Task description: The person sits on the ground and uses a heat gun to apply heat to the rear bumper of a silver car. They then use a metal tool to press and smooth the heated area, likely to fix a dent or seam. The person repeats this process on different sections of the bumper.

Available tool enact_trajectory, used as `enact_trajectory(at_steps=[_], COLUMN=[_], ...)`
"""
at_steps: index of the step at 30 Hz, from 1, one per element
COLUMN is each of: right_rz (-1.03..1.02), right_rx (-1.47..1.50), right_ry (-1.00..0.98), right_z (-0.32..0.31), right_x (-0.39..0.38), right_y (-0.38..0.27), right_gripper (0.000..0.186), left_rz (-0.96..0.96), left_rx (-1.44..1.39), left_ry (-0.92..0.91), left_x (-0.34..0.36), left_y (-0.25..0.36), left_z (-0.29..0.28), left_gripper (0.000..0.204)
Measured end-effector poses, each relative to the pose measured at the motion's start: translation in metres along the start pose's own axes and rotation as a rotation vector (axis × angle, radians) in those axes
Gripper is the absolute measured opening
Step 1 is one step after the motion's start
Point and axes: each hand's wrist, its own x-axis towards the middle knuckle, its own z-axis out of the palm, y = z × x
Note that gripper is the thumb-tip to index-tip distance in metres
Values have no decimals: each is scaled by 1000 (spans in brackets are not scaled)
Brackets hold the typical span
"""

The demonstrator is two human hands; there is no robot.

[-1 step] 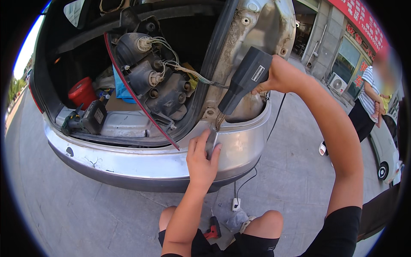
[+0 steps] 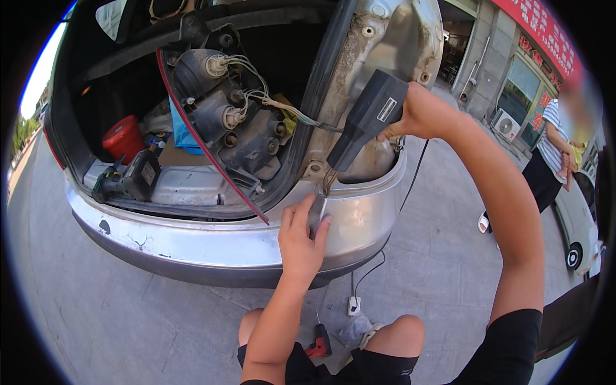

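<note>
My right hand, raised above the corner of the car, is closed around the grip of a black soldering gun. The gun tilts downward, and its two thin metal prongs reach the top edge of the silver rear bumper. Just under the prongs, my left hand pinches a small dark grey piece with a pale edge between thumb and fingers. It is held against the bumper corner; the fingers partly cover it, and its kind cannot be made out.
A detached tail light with wires still attached rests at the open trunk. A cordless tool and a red container lie inside. A red drill and a power strip are on the paving. A person stands at right.
My left hand has shifted very slightly to the left. The soldering gun and my right hand stay in place.
</note>
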Motion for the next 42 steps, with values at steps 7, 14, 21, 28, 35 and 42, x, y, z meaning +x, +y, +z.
enact_trajectory(at_steps=[7,14,21,28,35,42], right_rz=[29,79,-33,147,185,131], right_rx=[-4,-71,37,-97,-108,-17], right_ry=[-28,-44,27,-122,-136,-96], right_z=[-1,1,5,-2,-3,-5], right_x=[1,2,1,3,2,0], right_y=[-4,4,2,0,-2,-15], right_gripper=[59,60,63,46,47,48], left_rz=[97,155,356,404,408,347], left_rx=[-88,79,220,341,233,252], left_ry=[49,-96,-113,-160,-3,-133], left_x=[7,24,28,32,23,25], left_y=[-26,-10,-22,-17,-25,-19], left_z=[-12,-17,-19,-23,-16,-19], left_gripper=[33,31,41,41,47,49])
